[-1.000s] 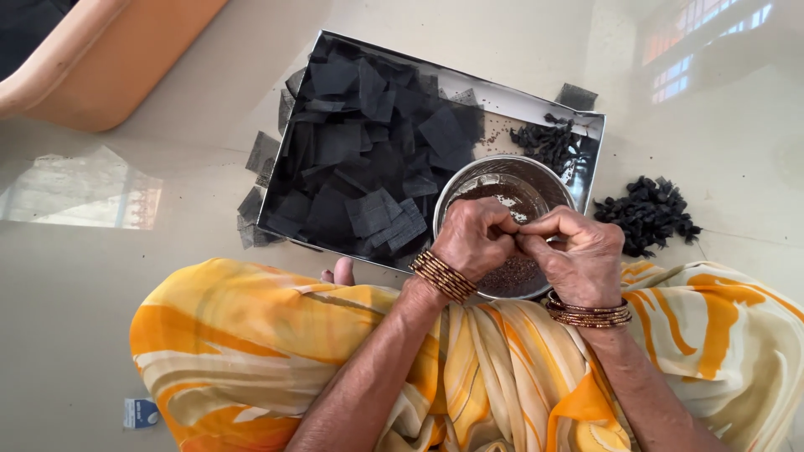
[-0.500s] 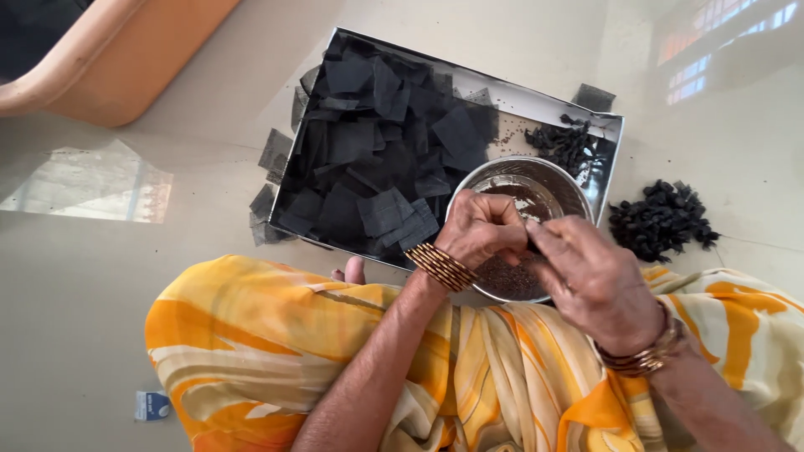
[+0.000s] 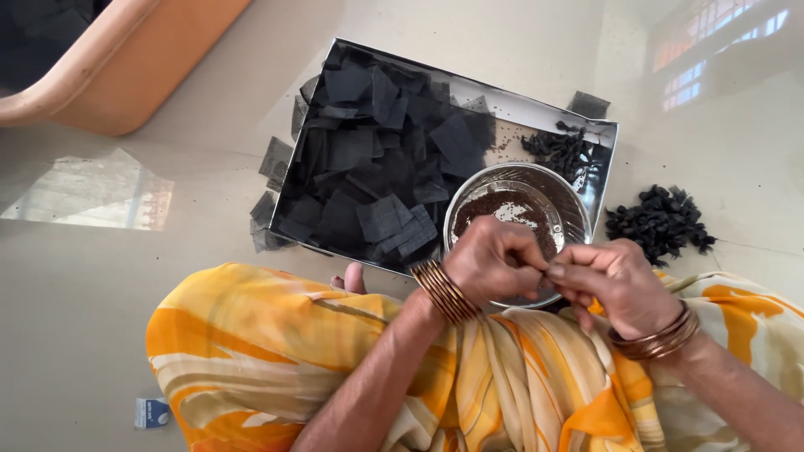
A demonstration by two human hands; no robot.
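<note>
My left hand [image 3: 494, 261] and my right hand [image 3: 610, 283] meet fingertip to fingertip over the near rim of a round steel bowl [image 3: 569, 194] that has dark brown grains in it. Both pinch something small and dark between the fingertips; what it is cannot be made out. The bowl stands in the right part of a shallow rectangular metal tray [image 3: 610, 138]. A heap of black square cloth pieces [image 3: 377, 163] fills the tray's left part. A few small black bundles [image 3: 559, 149] lie in the tray behind the bowl.
A pile of small black bundles [image 3: 660, 221] lies on the floor right of the tray. Loose black squares [image 3: 275, 161] lie by the tray's left side. An orange tub [image 3: 126, 59] stands far left. My yellow-and-orange draped lap [image 3: 276, 343] fills the foreground. A small box [image 3: 152, 412] lies lower left.
My right hand drew away to the right, then came back; its fingertips meet the left hand's over the bowl's rim again. The view has shifted slightly.
</note>
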